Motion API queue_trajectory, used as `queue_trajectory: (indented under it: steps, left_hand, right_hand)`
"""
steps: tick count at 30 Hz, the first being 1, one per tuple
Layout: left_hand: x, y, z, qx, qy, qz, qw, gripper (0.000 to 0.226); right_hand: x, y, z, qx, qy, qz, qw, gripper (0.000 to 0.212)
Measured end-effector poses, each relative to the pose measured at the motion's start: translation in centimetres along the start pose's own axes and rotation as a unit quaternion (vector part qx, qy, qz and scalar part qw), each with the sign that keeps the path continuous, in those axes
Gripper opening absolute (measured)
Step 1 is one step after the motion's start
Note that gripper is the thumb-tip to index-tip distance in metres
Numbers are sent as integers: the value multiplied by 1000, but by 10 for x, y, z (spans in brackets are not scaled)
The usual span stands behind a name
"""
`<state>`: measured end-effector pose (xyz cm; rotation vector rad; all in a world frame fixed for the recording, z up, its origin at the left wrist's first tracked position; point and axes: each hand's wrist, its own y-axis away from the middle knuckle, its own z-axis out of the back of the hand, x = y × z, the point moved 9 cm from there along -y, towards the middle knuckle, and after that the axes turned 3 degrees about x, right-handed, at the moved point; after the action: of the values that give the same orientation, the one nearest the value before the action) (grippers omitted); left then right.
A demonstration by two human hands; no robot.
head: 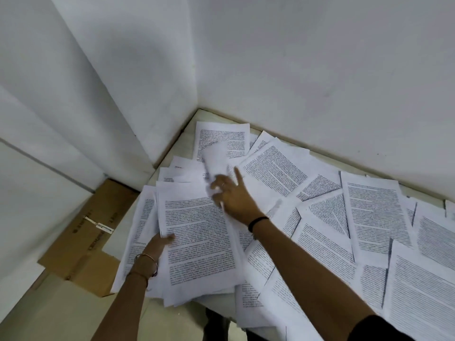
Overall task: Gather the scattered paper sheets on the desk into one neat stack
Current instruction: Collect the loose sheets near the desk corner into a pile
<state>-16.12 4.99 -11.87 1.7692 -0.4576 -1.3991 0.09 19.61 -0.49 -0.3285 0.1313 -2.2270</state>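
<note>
Desk (pixel 190 129): from my remote station I see a pale top set into a corner of two white walls (pixel 320 70); only its far strip shows bare.
Scattered sheets (pixel 376 212): printed pages lie overlapping at many angles across the middle and right of the desk, some hanging over the near edge.
Gathered stack (pixel 199 237): a thick, uneven sheaf sits at the left end of the desk, overhanging its left and near edges, text side up.
Left hand (pixel 161 242): I read it as grasping the stack at its left edge, thumb on the top page, fingers hidden beneath.
Right hand (pixel 231 195): reaching forward past the stack's far right corner; thumb and curled fingers hold a curled sheet (pixel 215 158), forefinger straight and pointing away.
Curled sheet: blurred, bent upward, above the pages near the corner.
Wrists: thin bangles (pixel 147 260) on the left, a black band (pixel 257 221) on the right.
Floor, left: a flattened cardboard box (pixel 83 232) beside the desk.
</note>
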Motion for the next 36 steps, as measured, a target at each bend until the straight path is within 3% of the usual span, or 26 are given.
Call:
queue_trajectory:
  steps: [2, 4, 6, 8, 11, 15, 19, 21, 24, 28, 32, 36]
  left_hand:
    - [3, 5, -7, 2, 47, -1, 999, 33]
    - [6, 7, -9, -4, 81, -4, 997, 32]
    - [8, 8, -9, -10, 104, -4, 995, 33]
    - [10, 7, -9, -14, 115, 1, 993, 38]
    - [13, 7, -10, -18, 118, -2, 993, 45]
    - [18, 5, -18, -20, 108, 9, 994, 55]
    - [13, 3, -13, -33, 31, -11, 999, 58]
    - [15, 1, -11, -30, 0, -10, 1000, 53]
    - [17, 0, -9, -31, -19, -10, 999, 45]
    - [17, -1, -9, -37, -40, -3, 999, 43]
    - [7, 7, 19, -124, -139, -30, 982, 35]
    - [6, 23, 75, -200, -57, -53, 977, 33]
  right_hand:
    - [30, 7, -28, 40, -54, 58, 996, 25]
    - [32, 13, -50, 104, -108, 25, 988, 64]
    - [6, 21, -56, 108, -132, -79, 982, 85]
    - [-39, 42, -54, 79, -142, -230, 959, 89]
    - [-91, 79, -60, 134, -200, -410, 880, 90]
    - [-64, 91, -77, 252, -191, -356, 879, 79]
    - [-28, 91, -90, 285, -236, -308, 876, 47]
    - [-22, 88, -84, 256, -221, -293, 894, 27]
    - [-27, 88, -67, 156, -205, -321, 912, 24]
    - [-7, 87, -71, 205, -200, -262, 922, 24]
    - [-15, 91, -70, 139, -227, -321, 909, 23]
    - [-3, 88, -77, 138, -258, -319, 901, 20]
